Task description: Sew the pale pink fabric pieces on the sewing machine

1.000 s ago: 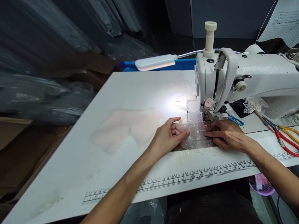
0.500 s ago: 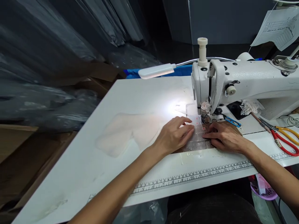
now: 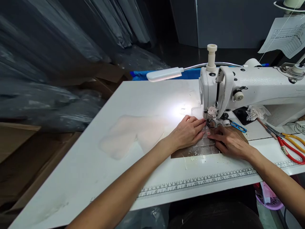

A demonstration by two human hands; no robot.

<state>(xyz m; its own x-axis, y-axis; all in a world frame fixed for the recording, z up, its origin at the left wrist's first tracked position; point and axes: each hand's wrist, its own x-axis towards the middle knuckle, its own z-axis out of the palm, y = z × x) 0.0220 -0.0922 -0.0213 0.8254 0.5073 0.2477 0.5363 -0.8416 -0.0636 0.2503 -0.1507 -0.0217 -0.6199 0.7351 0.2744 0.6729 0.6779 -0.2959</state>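
My left hand [image 3: 192,131] lies flat with its fingers stretched forward, its fingertips beside the presser foot [image 3: 209,123] of a white sewing machine [image 3: 250,84]. To the right of the foot, my right hand [image 3: 230,141] rests low with its fingers apart, the index finger pointing left. Between the hands a thin clear or sheer strip [image 3: 206,140] with small pink marks lies on a brown plate [image 3: 178,154]; fingers partly cover it. Left of my left hand, a sheer pale pink fabric piece [image 3: 128,133] is spread on the white table [image 3: 83,178].
Red-and-yellow-handled scissors [image 3: 289,149] and a blue thread snipper [image 3: 238,126] lie to the right. A lamp [image 3: 164,74] lights the table near the needle. A printed ruler [image 3: 197,187] runs along the front edge. Plastic-covered goods [image 3: 47,101] stand at left.
My left hand has slid right and slightly forward, closer to the presser foot, uncovering more of the brown plate. My right hand stays nearly in place. The view has shifted slightly.
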